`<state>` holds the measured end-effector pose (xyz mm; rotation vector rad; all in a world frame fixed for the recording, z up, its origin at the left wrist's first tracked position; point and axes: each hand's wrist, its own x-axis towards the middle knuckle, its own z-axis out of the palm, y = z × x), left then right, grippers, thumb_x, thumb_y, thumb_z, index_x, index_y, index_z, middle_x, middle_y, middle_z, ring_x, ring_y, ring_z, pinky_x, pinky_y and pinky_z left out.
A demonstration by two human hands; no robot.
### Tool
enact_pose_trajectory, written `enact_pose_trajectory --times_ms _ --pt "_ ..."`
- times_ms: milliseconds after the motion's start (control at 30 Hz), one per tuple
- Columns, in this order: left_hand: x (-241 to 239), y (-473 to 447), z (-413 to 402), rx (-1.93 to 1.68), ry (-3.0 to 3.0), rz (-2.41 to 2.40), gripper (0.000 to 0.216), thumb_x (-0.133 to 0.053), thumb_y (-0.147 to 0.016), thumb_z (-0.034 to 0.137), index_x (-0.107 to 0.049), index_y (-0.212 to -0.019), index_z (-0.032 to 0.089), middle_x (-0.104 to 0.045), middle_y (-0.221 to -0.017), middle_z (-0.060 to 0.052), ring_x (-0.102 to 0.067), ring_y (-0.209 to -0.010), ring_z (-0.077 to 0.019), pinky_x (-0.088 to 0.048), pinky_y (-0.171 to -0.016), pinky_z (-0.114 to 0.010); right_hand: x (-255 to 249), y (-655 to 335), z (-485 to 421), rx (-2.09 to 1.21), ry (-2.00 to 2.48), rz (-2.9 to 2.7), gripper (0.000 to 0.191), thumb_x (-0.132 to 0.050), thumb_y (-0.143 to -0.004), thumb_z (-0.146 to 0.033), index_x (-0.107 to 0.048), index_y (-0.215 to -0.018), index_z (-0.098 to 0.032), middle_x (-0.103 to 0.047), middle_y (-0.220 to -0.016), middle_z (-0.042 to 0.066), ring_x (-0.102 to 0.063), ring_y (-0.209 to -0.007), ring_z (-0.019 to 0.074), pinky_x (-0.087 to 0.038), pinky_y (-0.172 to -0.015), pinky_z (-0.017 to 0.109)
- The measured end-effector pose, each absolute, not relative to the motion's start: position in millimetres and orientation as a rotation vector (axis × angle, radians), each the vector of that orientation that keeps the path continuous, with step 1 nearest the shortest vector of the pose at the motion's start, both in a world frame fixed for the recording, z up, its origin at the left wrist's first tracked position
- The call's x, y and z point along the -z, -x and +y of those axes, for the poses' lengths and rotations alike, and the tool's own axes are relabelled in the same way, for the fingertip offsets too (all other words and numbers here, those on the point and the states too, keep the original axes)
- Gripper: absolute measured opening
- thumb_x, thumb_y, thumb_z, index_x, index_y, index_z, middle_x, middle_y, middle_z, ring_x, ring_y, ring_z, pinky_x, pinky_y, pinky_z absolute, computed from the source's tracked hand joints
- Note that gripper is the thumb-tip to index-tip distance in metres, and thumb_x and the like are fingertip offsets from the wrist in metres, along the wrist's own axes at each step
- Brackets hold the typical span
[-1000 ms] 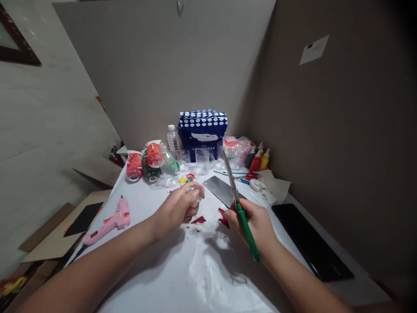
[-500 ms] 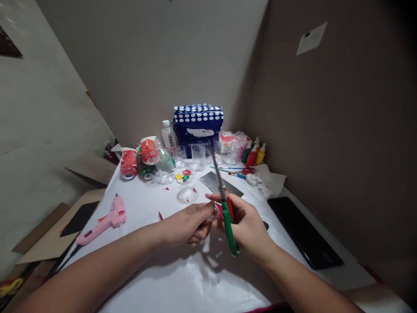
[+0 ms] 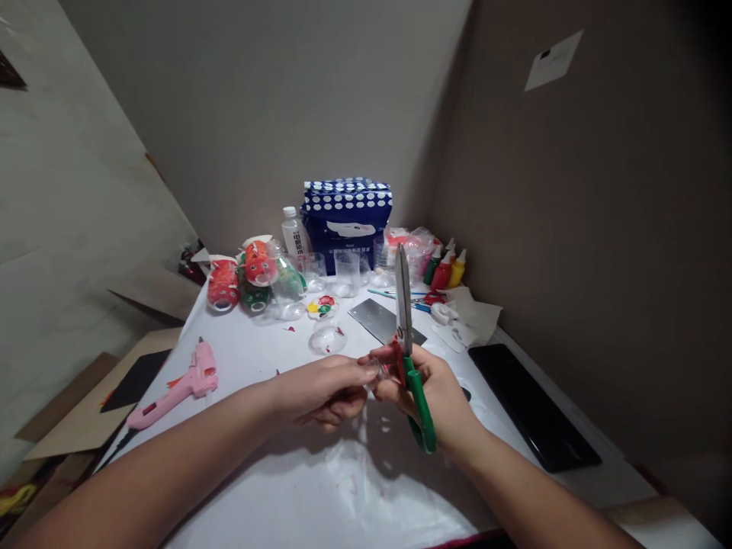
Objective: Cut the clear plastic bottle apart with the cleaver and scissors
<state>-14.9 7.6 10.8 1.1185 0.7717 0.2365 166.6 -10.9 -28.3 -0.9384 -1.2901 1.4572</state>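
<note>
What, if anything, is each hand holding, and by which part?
The right hand holds scissors at the handles; the left hand pinches a clear plastic piece, exact spot unclear.

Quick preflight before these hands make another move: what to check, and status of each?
1. Green-handled scissors secured: ok, in the right hand.
2. Blades aimed away from the left hand: ok, they point up and forward, past the fingers.
3. Clear plastic piece held: ok, at the fingertips where the hands meet.
4. Shape of that piece: cannot tell, fingers cover most of it.
5. Tabletop free of scraps: not ok, small red scraps lie beyond the left hand.
6. Pink glue gun cold: cannot tell; it lies to the left, apart from the hands.
</note>
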Motion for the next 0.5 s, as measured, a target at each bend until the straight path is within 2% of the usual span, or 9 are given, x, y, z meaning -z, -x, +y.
enact_pose_trajectory --times_ms 167,333,500 --pt "-11.6 12.2 4.6 -0.229 -1.127 0.855 0.042 -0.044 -0.087 0.060 -0.042 -0.078 0.020 -0.033 -0.046 0.010 -0.015 -0.038 -0.0041 -0.013 -0.037 -0.019 27.0 -165.6 -11.1 -1.395 1.007 -1.312 0.035 -0.077 -0.065 -0.034 -0.063 -0.094 -0.019 -0.058 -0.064 -0.005 -0.053 -0.057 0.0114 -0.041 -0.054 0.023" --pt "-12.0 9.3 1.5 -0.248 -1.150 0.879 0.041 -0.044 -0.086 0.061 -0.042 -0.080 0.021 -0.031 -0.046 0.011 -0.014 -0.039 -0.0047 -0.013 -0.037 -0.019 21.3 -164.3 -12.6 -1.172 1.099 -1.375 0.029 -0.079 -0.060 -0.032 -0.062 -0.079 -0.019 -0.054 -0.063 -0.005 -0.049 -0.057 0.0111 -0.041 -0.055 0.023" --pt "-12.4 6.2 -2.4 -0.271 -1.192 0.905 0.025 -0.046 -0.087 0.043 -0.040 -0.076 0.021 -0.028 -0.048 0.011 -0.015 -0.042 -0.0061 -0.014 -0.039 -0.019 26.6 -163.2 -12.6 -1.112 1.093 -1.465 0.028 -0.079 -0.058 -0.032 -0.060 -0.074 -0.019 -0.058 -0.069 -0.003 -0.052 -0.063 0.0136 -0.043 -0.058 0.025"
